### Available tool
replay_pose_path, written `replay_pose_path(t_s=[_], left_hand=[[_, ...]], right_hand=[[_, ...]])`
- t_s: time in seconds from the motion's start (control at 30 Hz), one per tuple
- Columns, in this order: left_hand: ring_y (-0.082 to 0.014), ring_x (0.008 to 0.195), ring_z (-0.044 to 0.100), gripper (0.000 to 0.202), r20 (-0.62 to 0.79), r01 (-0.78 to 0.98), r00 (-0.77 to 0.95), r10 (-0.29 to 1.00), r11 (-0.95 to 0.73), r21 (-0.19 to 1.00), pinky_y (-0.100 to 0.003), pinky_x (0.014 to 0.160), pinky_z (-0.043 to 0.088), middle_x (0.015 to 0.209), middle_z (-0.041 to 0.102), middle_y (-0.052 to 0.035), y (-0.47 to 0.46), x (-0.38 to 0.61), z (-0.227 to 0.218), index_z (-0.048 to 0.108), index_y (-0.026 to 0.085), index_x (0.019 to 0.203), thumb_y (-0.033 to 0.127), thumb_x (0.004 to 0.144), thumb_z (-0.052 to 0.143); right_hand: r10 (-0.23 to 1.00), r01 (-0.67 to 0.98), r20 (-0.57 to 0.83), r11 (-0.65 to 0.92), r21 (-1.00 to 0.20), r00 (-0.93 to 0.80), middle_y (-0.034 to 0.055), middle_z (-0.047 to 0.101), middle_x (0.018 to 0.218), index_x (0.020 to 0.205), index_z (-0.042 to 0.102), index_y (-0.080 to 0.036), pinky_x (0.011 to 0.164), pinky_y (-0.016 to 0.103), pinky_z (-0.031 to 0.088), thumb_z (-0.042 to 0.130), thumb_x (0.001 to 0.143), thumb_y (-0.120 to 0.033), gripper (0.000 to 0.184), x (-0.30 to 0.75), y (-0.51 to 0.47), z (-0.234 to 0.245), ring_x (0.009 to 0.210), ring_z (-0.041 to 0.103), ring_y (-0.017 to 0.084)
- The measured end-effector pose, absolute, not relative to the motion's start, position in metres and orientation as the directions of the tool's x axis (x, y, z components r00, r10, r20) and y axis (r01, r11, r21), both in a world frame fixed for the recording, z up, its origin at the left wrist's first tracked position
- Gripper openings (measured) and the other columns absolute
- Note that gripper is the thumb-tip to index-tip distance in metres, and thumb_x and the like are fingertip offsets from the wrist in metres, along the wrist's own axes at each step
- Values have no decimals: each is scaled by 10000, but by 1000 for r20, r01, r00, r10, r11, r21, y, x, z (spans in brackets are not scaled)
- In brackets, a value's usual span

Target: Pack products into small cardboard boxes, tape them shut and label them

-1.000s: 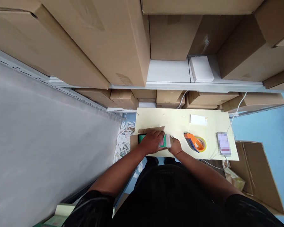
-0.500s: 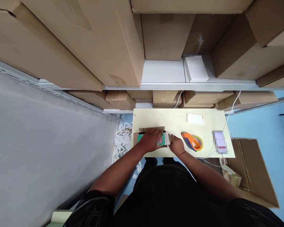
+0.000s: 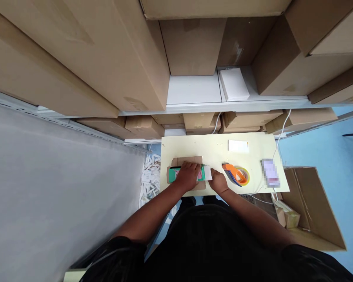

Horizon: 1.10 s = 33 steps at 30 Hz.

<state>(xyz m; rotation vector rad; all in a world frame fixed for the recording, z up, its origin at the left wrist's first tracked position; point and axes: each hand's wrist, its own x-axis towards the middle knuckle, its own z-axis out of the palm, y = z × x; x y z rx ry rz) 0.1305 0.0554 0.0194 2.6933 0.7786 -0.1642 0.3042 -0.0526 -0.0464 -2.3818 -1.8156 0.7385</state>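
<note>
A small open cardboard box point(image 3: 184, 161) lies on the pale yellow table point(image 3: 217, 150) near its front left. Inside it sits a green and pink packet point(image 3: 173, 175) with a white end point(image 3: 207, 172). My left hand point(image 3: 188, 176) presses down on top of the packet, fingers curled over it. My right hand point(image 3: 218, 182) is closed at the packet's white right end, at the box's side flap. What its fingers pinch is too small to make out.
An orange tape dispenser point(image 3: 237, 174) lies just right of my hands. A white card point(image 3: 238, 146) and a phone point(image 3: 270, 172) on a cable lie further right. Stacked cardboard boxes point(image 3: 111, 58) fill the shelves behind. An open carton point(image 3: 314, 207) stands on the floor at right. Paper scraps point(image 3: 150, 176) litter the floor at left.
My right hand slid down and back from the box's right end, and the packet's white end now shows more. The left hand stays pressed on the packet. The camera tilted slightly.
</note>
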Motion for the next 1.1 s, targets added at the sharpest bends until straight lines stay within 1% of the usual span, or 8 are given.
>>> replay_pose_path(t_s=[0.17,0.33,0.5,0.63,0.73,0.93,1.0,1.1], left_hand=[[-339,1134,542,663,-218,581,814,538,-759,294,-498,1015,384,1212,624,-142,53,134,15,541,160,1366,364,783,781],[-396,1227,493,822,-176,604,796,579,-737,303,-562,1060,348,1348,579,-174,50,130,2,520,208,1435,565,751,801],[-413,1500,258,984,-126,547,832,541,-757,357,-589,1197,184,1610,372,-176,53,119,-11,315,228,1596,716,813,657],[-331,1552,211,817,-93,453,883,460,-784,425,-543,1233,152,1649,323,-169,60,110,-16,217,175,1628,570,970,495],[-307,1559,205,736,-102,467,877,469,-782,414,-529,1249,115,1658,318,-146,59,109,-21,229,177,1625,484,999,466],[-318,1538,254,720,-150,524,846,512,-744,415,-532,1231,173,1662,325,-110,56,114,-21,240,206,1622,452,990,482],[-312,1517,303,701,-189,523,849,494,-729,442,-529,1216,222,1653,347,-97,59,113,-19,259,217,1617,378,976,494],[-301,1506,330,712,-218,519,852,476,-713,472,-522,1210,252,1644,370,-79,63,109,-20,293,249,1603,292,934,531]], right_hand=[[923,895,-339,-300,-329,184,123,751,965,1028,645,-148,692,294,436,506,957,-263,194,304,-54,-50,837,700,240],[929,885,-328,-291,-364,171,117,751,965,1052,643,-159,709,294,445,495,975,-304,222,303,-54,-48,847,696,238],[923,876,-344,-302,-377,170,110,739,953,1013,630,-163,719,280,437,536,952,-278,160,303,-52,-46,849,683,224],[928,877,-339,-287,-384,156,116,729,938,998,624,-163,728,285,438,535,943,-271,150,303,-52,-47,852,673,231],[932,859,-330,-286,-425,147,110,724,940,986,618,-169,736,295,447,512,944,-278,158,304,-54,-43,845,668,234],[971,615,-215,-230,-754,100,53,695,951,977,581,-217,824,300,477,357,1005,-287,236,311,-57,-29,895,645,199],[958,548,-254,-286,-786,135,10,654,839,900,548,-235,764,291,474,402,1007,-394,241,310,-54,-30,803,621,188],[927,539,-321,-374,-755,193,-36,577,737,837,492,-248,664,273,432,544,926,-489,262,305,-47,-35,696,565,175]])
